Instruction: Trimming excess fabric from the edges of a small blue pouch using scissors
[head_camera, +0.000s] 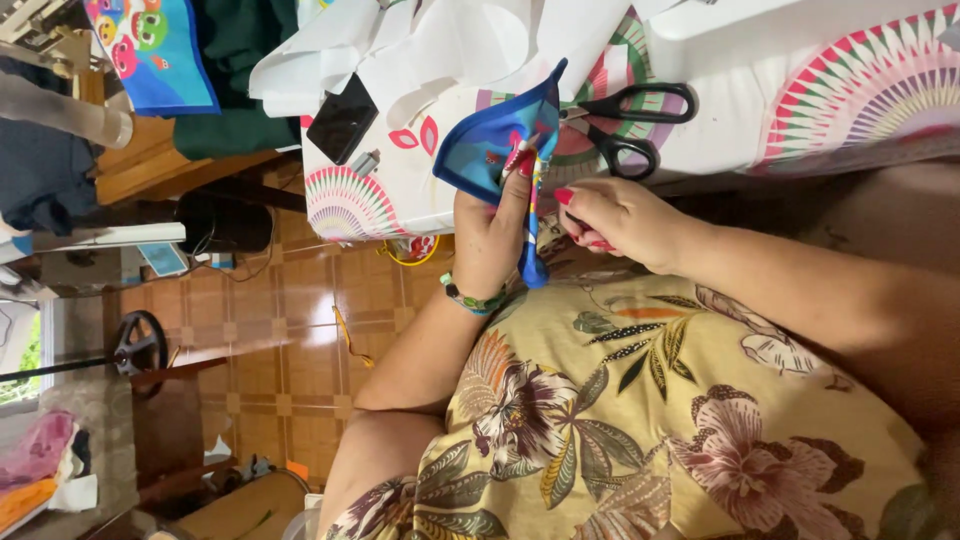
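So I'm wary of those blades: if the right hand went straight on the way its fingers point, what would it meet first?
Probably the blue fabric piece that the left hand pinches, right beside the right hand. The black-handled scissors lie further up on the patterned tablecloth, off that line, though depth is unclear.

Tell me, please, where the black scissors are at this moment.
In the head view, the black scissors lie on the patterned tablecloth near the top, just above the right hand and beside the blue fabric piece held by the left hand.
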